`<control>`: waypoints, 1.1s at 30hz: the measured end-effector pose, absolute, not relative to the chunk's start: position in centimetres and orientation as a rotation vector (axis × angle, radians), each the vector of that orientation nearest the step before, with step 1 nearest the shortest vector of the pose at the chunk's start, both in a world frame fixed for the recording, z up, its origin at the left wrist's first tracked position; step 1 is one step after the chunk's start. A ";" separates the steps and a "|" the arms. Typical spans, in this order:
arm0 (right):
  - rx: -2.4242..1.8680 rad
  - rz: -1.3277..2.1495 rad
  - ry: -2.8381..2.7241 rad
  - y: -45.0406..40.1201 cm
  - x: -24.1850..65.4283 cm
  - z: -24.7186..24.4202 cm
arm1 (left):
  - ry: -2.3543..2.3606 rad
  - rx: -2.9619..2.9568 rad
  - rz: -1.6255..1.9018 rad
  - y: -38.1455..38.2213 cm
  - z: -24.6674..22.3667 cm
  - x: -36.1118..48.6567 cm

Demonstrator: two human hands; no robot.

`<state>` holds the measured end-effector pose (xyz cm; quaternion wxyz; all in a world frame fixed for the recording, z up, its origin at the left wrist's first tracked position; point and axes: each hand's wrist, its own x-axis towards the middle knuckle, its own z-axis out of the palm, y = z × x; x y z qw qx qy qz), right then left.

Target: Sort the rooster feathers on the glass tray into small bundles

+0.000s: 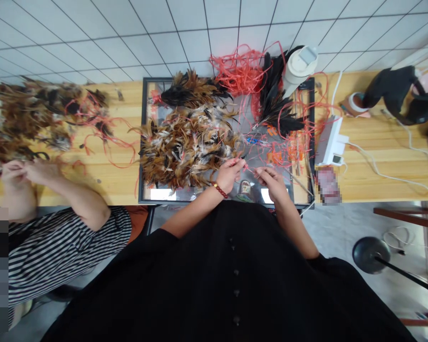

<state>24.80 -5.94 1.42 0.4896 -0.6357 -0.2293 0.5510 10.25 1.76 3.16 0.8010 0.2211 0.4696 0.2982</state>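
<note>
My left hand (230, 175), with a beaded bracelet at the wrist, is closed in a pinch on a pink string (246, 166). Just to its right, my right hand (273, 183) has thumb and fingers pinched together at the string's other side; the tips are too small to see well. Both hands hover over the near part of a black-framed glass tray (214, 201). Left of my left hand lies a large heap of brown feathers (189, 152), tangled with pink strands. Loose pink strings (262, 149) spread beyond my hands.
Dark feathers (273, 102), a pile of pink string (238, 71) and a white cylindrical device (300, 66) stand behind. At right are a power strip (330, 142) and cables. A co-worker's hands (26, 172) work at left by another feather heap (24, 111).
</note>
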 end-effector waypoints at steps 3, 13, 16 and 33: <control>-1.617 1.141 -0.622 -5.7 25.0 1.5 | 1.062 0.566 0.688 1.6 3.2 10.5; -1.622 1.106 -0.795 -4.9 23.1 1.5 | 1.103 0.669 0.665 1.5 3.4 10.8; -1.635 1.115 -0.803 -4.6 22.9 1.7 | 1.085 0.683 0.676 1.4 3.4 10.8; -1.554 1.235 -0.723 -4.9 22.5 1.8 | 1.103 0.563 0.695 1.5 3.6 10.6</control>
